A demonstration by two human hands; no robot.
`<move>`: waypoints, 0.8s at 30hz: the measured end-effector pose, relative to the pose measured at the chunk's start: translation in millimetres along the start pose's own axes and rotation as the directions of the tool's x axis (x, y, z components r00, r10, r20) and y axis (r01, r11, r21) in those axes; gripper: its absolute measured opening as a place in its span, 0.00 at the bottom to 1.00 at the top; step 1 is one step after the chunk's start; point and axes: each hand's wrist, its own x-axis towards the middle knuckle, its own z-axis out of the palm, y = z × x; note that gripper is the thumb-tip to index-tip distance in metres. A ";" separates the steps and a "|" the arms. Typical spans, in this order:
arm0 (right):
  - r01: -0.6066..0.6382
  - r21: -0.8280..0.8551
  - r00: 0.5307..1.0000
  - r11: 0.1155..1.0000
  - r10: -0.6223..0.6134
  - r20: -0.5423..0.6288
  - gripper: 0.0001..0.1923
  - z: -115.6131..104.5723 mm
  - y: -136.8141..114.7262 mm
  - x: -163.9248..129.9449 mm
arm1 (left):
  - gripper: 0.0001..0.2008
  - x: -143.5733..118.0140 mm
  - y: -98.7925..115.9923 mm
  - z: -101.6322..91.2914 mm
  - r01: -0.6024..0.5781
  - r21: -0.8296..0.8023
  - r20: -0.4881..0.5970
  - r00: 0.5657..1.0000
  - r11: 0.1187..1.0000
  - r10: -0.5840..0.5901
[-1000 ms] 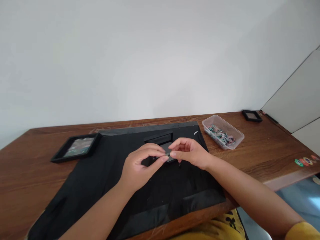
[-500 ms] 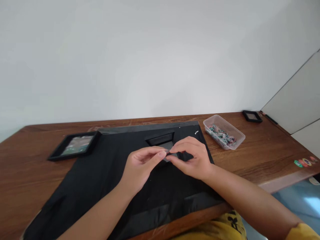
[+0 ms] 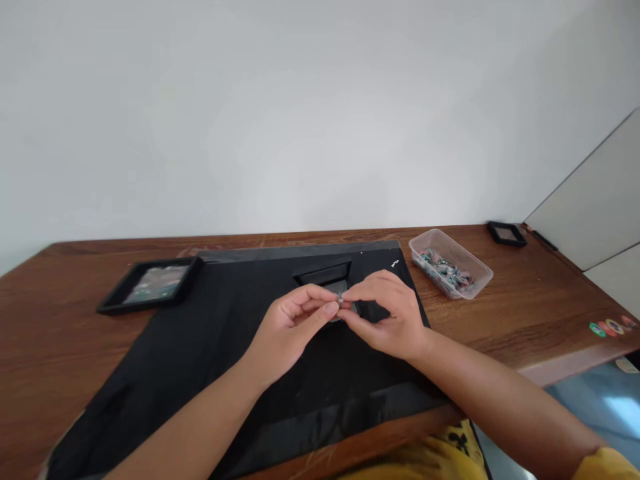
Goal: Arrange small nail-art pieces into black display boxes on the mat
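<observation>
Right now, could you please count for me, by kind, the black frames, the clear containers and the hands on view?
Black frames: 3 (left frame, far-right frame, middle frame partly hidden)
Clear containers: 1 (plastic container)
Hands: 2 (left hand, right hand)
Total: 6

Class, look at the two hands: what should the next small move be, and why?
Probably ease the right hand back slightly while the left hand steadies the small pale piece. The fingertips of both hands meet at it and hide most of it, and they partly cover the nearest black frame, so a clearer view might help.
</observation>
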 end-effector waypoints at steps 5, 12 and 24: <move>0.034 0.012 0.999 0.999 -0.034 -0.015 0.09 -0.7 -3.6 1.6 | 0.23 -0.4 6.8 -0.2 0.054 0.023 0.074 0.996 0.998 -0.055; 0.017 0.009 0.999 1.000 -0.018 0.035 0.14 1.3 0.6 -0.3 | 0.23 -2.5 7.8 -2.1 0.066 0.024 0.081 0.994 0.998 -0.068; -0.270 0.057 0.960 0.961 0.265 0.092 0.15 -4.7 4.9 -4.9 | 0.15 -10.8 9.7 -35.9 -0.279 0.515 -0.083 0.925 0.811 0.371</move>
